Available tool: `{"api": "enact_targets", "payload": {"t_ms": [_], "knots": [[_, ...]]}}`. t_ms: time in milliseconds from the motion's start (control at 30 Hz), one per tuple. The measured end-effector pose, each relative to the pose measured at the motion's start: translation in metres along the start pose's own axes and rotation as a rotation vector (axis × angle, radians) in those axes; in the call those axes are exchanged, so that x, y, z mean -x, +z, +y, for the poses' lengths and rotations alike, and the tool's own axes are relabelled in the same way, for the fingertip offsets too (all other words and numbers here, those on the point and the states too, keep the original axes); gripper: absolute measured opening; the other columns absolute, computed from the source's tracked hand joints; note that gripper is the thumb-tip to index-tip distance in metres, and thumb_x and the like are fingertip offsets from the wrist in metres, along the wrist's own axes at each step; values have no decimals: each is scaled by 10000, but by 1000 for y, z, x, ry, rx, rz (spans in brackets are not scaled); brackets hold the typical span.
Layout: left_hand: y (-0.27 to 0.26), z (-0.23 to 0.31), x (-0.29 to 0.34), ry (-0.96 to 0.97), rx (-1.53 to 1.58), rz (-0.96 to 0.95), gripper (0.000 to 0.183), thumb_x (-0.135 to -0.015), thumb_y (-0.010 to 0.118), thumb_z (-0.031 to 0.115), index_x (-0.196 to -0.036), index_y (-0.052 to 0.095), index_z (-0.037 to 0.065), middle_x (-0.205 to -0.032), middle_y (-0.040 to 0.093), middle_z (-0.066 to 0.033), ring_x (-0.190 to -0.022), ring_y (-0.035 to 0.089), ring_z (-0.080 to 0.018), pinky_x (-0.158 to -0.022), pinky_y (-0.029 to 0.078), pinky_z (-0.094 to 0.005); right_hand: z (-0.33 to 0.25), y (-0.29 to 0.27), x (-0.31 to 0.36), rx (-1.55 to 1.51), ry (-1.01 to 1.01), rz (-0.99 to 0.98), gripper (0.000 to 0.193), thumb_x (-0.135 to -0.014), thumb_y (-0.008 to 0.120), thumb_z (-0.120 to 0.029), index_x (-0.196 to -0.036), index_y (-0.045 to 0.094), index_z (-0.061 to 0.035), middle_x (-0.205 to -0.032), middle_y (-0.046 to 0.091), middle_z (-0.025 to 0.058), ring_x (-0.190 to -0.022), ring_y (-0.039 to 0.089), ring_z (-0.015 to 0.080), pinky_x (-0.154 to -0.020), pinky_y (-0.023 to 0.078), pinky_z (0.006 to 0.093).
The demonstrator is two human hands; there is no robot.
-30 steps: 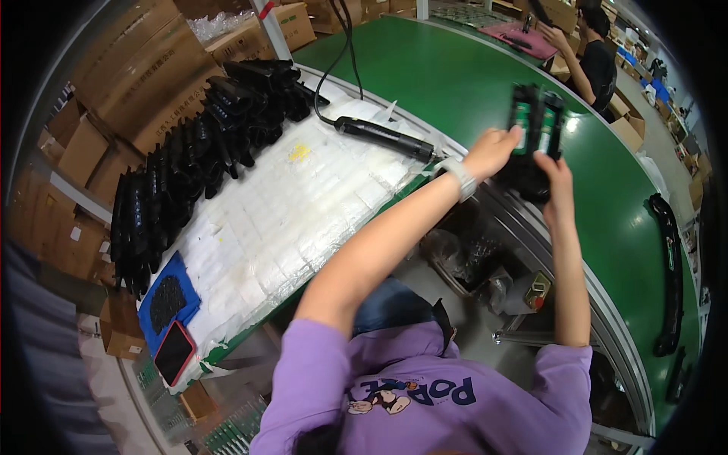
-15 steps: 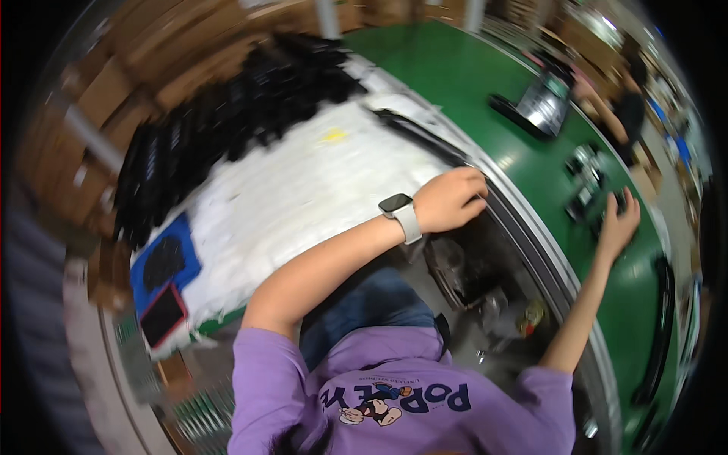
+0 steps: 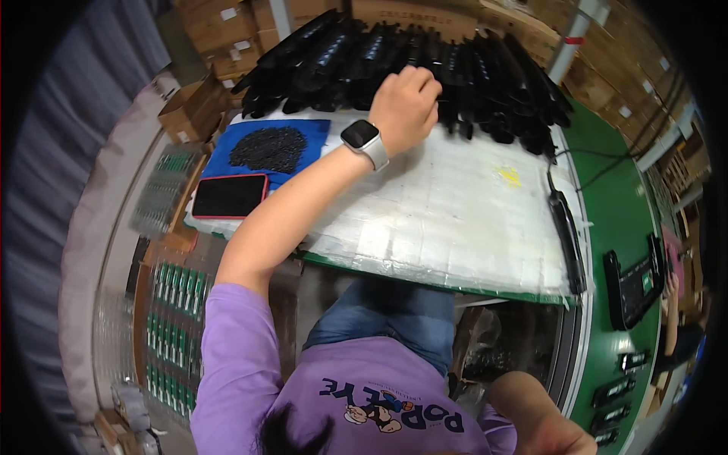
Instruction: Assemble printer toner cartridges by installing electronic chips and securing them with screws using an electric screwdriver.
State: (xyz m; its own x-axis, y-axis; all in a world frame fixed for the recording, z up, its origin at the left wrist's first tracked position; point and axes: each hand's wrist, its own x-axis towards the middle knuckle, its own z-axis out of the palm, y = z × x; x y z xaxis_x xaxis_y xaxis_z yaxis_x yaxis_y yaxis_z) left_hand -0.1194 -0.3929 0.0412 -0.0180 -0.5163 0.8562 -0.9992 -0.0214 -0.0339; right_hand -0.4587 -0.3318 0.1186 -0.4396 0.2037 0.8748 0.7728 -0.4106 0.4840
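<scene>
A: What is the state of the left hand (image 3: pixel 408 106)?
B: Its fingers are curled, at the near edge of a row of black casings (image 3: pixel 485 76); whether it grips one cannot be told.
A: And the right hand (image 3: pixel 557 441)?
B: It is low and partly cut off by the lower edge of the view; its grip cannot be told.
A: Where do the casings lie?
B: Side by side beyond the left hand, extending to both sides of it, along the far side of the white-covered surface (image 3: pixel 425 220).
A: What flanks that hand?
B: To its left, a blue cloth (image 3: pixel 315 145) bearing small black pieces (image 3: pixel 269 148), with a phone (image 3: pixel 230 196) nearer the body; well to its right, a black corded tool (image 3: pixel 565 239).
A: And beyond the right hand?
B: To its right, a green surface (image 3: pixel 599 201) carrying a black housing (image 3: pixel 626 296).
</scene>
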Motion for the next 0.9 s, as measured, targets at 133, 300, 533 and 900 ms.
{"api": "enact_targets", "payload": {"t_ms": [133,300,533,900], "knots": [[-17,-36,-6,-64,-342,9,306,-705,649,102,-993,559,49,-970,561,-79,-902,544,-248,-724,434,-354,12,1,15,-66,57,62,136,-587,685,17,-602,585,-73,-587,573,-23,-456,521,43,-378,388,189],[2,-50,-8,-128,-580,-217,379,-673,662,95,-1031,549,50,-956,575,-83,-889,557,-252,-715,438,-369,11,-7,19,-14,76,119,127,-543,690,32,-637,640,-38,-593,590,-20,-461,540,63,-385,429,219],[22,-63,-22,-179,-955,-326,364,-666,692,95,-1016,595,64,-885,637,-100,-799,620,-250,-669,476,-403,0,-11,20,23,165,199,249,-534,719,66,-773,700,-1,-672,646,20,-467,541,67,-404,431,219],[28,-78,-48,-296,-740,-261,365,-654,718,88,-976,560,26,-865,620,-165,-792,637,-282,-565,536,-347,-6,-21,16,117,78,123,98,-658,687,-25,-746,679,-66,-660,618,-20,-544,590,80,-436,475,223]]}}
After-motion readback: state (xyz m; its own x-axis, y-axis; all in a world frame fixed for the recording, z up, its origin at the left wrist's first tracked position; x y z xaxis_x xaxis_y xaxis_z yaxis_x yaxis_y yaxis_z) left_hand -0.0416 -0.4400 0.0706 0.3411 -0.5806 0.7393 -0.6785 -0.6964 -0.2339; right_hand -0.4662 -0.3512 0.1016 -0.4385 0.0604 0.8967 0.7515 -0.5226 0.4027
